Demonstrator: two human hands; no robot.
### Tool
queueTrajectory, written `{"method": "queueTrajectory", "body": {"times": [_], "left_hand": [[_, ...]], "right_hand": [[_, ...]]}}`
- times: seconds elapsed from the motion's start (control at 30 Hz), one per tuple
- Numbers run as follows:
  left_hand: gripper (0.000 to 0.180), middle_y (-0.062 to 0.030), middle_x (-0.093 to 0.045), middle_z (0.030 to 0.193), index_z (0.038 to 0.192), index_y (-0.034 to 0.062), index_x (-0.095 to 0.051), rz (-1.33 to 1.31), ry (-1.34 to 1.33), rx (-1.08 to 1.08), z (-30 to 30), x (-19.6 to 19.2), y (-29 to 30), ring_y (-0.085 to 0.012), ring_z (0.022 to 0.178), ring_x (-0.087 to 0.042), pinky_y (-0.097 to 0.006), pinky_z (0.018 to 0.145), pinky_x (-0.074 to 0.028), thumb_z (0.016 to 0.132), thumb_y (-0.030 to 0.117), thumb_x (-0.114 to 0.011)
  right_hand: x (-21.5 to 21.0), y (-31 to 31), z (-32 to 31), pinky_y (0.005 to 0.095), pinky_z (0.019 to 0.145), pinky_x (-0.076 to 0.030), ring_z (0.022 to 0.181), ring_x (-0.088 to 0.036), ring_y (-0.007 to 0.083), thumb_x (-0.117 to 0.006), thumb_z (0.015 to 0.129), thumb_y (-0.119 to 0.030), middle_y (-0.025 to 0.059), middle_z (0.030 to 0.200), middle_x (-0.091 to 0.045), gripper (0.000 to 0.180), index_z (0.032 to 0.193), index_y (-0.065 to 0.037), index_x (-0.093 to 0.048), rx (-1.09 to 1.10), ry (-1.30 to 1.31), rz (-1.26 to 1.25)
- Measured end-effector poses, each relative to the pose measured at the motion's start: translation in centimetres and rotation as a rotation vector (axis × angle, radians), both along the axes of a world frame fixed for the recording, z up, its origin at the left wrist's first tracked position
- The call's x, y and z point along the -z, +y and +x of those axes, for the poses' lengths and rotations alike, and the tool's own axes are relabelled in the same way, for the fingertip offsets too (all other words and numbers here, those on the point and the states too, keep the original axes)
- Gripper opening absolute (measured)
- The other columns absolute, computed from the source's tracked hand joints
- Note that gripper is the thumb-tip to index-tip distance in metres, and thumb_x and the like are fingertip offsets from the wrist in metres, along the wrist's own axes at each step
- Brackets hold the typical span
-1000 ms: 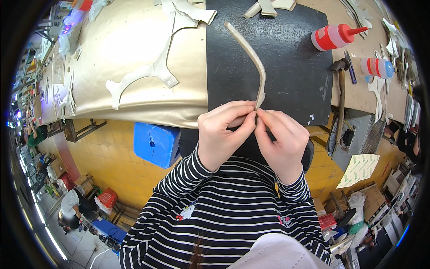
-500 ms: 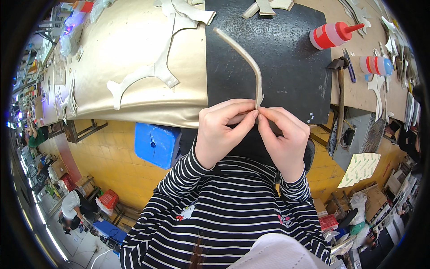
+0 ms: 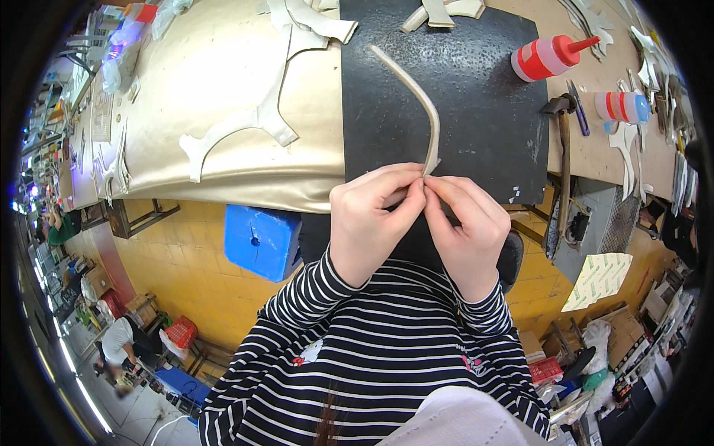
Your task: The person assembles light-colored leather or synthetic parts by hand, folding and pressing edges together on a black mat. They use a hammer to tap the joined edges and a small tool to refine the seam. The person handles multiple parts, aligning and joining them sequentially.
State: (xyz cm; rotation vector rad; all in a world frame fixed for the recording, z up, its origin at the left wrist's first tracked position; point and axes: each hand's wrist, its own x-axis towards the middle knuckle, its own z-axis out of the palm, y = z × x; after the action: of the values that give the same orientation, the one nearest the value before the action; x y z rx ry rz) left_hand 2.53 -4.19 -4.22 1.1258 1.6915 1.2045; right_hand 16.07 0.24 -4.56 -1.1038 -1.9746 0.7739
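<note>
A long, narrow, cream-coloured curved strip rises from my fingertips over the black mat. Its near end is pinched between the thumb and fingers of my left hand. My right hand pinches the same end from the other side, the fingertips of both hands touching. A small pointed flap of the strip sticks out just above my fingers. What lies between the fingertips is hidden. Left of the mat, a cream forked piece lies on gold sheet material.
A red-capped squeeze bottle lies at the mat's far right, near a blue-capped bottle. A hammer and a cutter rest along the mat's right edge. A blue stool stands below the table. Another person is at lower left.
The strip's far end has swung slightly to the right. Both hands have shifted a little to the left, still pinching the near end.
</note>
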Motion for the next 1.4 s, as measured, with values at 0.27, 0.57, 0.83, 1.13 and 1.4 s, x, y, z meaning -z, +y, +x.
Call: {"method": "queueTrajectory", "body": {"times": [0.27, 0.57, 0.83, 1.13, 1.4], "left_hand": [[0.01, -0.015, -0.073, 0.103, 0.096, -0.0101, -0.072, 0.011, -0.245, -0.219, 0.7, -0.2, -0.9, -0.015, 0.087, -0.073, -0.024, 0.075, -0.062, 0.086, -0.009, -0.069], [0.013, -0.0154, -0.07, 0.11, 0.099, -0.01, -0.07, 0.068, -0.399, -0.287, 1.0, 0.0, -1.3, -0.0144, 0.09, -0.071, -0.023, 0.077, -0.061, 0.086, -0.011, -0.068], [0.012, 0.009, -0.07, 0.11, 0.093, 0.0262, -0.076, 0.395, 0.945, 0.123, -2.1, 0.5, 0.4, -0.0219, 0.135, -0.053, -0.068, 0.117, 0.011, 0.084, 0.018, -0.072], [0.005, 0.0131, -0.069, 0.085, 0.078, 0.0222, -0.072, 0.575, 1.014, 0.365, -3.8, 0.8, 1.8, -0.0096, 0.117, -0.064, -0.065, 0.117, 0.021, 0.082, 0.019, -0.072], [0.006, 0.0096, -0.07, 0.087, 0.079, 0.0187, -0.072, 0.551, 1.027, 0.469, -4.2, 1.6, 1.7, -0.007, 0.107, -0.067, -0.061, 0.121, 0.017, 0.084, 0.017, -0.069]], "right_hand": [[0.2, 0.4, 0.0, 0.0325, 0.063, -0.057, 0.074, -0.069, 0.0247, -0.078, 0.072, -0.001, 0.0121, 0.088, -0.069, 0.025, 0.095, 0.004, -0.071, -0.158, -0.077, 0.336], [0.2, 0.7, -0.3, 0.0318, 0.062, -0.057, 0.072, -0.069, 0.0237, -0.078, 0.07, 0.001, 0.0103, 0.085, -0.07, 0.023, 0.092, 0.002, -0.071, -0.133, 0.01, 0.27], [-0.9, 1.6, 1.2, 0.0311, 0.06, -0.055, 0.07, -0.069, 0.0235, -0.076, 0.071, 0.004, 0.0094, 0.081, -0.07, 0.015, 0.084, -0.001, -0.069, -0.126, 0.017, 0.124], [-0.8, 0.8, 1.9, 0.0306, 0.061, -0.055, 0.069, -0.069, 0.0235, -0.076, 0.074, 0.003, 0.0099, 0.08, -0.07, 0.013, 0.084, 0.0, -0.069, -0.134, 0.012, -0.079], [0.4, 0.1, 1.5, 0.0305, 0.062, -0.055, 0.069, -0.069, 0.0231, -0.075, 0.077, 0.002, 0.0099, 0.079, -0.07, 0.01, 0.086, 0.001, -0.069, -0.111, -0.031, -0.093]]}}
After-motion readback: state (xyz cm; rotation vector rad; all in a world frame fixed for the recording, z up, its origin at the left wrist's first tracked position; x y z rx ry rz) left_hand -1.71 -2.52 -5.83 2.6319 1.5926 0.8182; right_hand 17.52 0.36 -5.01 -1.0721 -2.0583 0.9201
